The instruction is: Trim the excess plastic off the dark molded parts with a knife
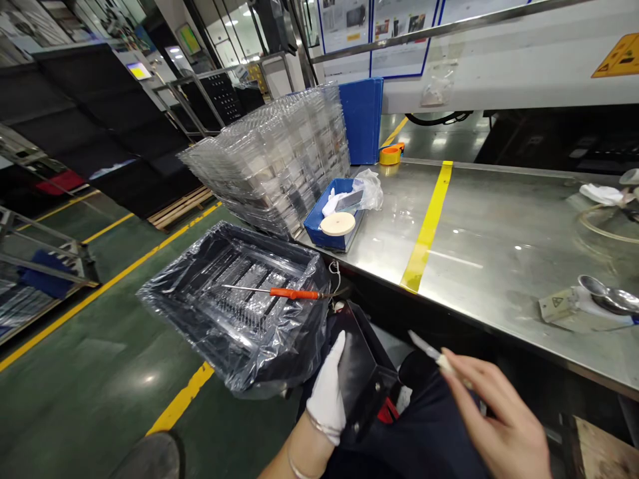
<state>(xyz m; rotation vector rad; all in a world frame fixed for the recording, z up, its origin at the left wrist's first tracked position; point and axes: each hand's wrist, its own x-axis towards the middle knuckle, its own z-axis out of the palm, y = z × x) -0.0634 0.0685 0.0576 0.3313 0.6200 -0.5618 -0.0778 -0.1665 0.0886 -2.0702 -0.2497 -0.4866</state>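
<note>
Left hand [327, 392] on black part's [362, 372] edge, right hand [492, 416] pinching blade [424, 346]

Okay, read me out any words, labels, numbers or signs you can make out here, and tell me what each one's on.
No text can be read.
Yellow warning sign on the white machine housing: black marks, too blurred.
Posters on the wall board: print too small.
Small label with a warning triangle on the steel table: a symbol only, no legible words.
Lit screen, far left: unreadable.
</note>
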